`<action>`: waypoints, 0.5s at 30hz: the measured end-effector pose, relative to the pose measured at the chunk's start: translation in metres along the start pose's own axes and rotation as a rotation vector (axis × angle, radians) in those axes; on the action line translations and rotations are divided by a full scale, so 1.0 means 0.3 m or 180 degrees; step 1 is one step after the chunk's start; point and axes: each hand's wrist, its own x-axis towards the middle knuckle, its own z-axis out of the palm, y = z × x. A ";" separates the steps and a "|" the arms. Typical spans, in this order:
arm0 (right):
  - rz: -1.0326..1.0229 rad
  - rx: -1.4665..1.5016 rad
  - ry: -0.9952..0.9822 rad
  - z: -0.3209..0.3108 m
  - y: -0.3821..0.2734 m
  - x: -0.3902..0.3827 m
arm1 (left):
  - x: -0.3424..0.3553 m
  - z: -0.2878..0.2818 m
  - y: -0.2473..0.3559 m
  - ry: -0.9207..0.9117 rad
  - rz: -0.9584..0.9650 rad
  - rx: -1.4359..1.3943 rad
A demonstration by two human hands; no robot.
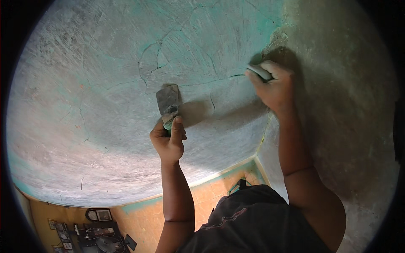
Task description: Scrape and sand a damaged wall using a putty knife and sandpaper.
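Note:
My left hand (167,142) is closed round the green handle of a putty knife (168,100), its wide grey blade pointing up in front of the wall. Dark residue clings near the base of that blade. Higher and to the right, my right hand (276,87) grips a grey, flat-looking piece (260,71) with its tip against the wall; my fingers hide most of it, so its kind is unclear. A long thin crack (230,77) runs leftward from that tip across the worn grey-green wall (101,59).
A bare grey wall (346,101) meets the cracked one at a corner on the right. Below are a tan tiled floor (147,217) and, at lower left, a dark piece of furniture with a fan (106,243) and framed pictures (103,215).

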 end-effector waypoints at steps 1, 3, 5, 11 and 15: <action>-0.0191 0.0049 0.0096 0.006 -0.010 -0.001 | 0.003 -0.002 -0.001 -0.0005 0.0053 -0.0031; -0.0138 0.0074 0.0067 -0.008 -0.006 0.000 | 0.000 0.002 -0.005 -0.0024 0.0107 -0.0069; -0.0101 0.0161 0.0032 0.000 0.006 -0.008 | 0.000 -0.009 -0.007 0.0023 0.0083 -0.0014; -0.0489 -0.0075 0.0206 0.036 -0.028 -0.007 | -0.003 -0.004 -0.002 0.0059 0.0086 0.0040; -0.0379 0.0035 0.0294 0.018 0.017 -0.014 | 0.001 -0.008 0.005 -0.0018 0.0040 0.0148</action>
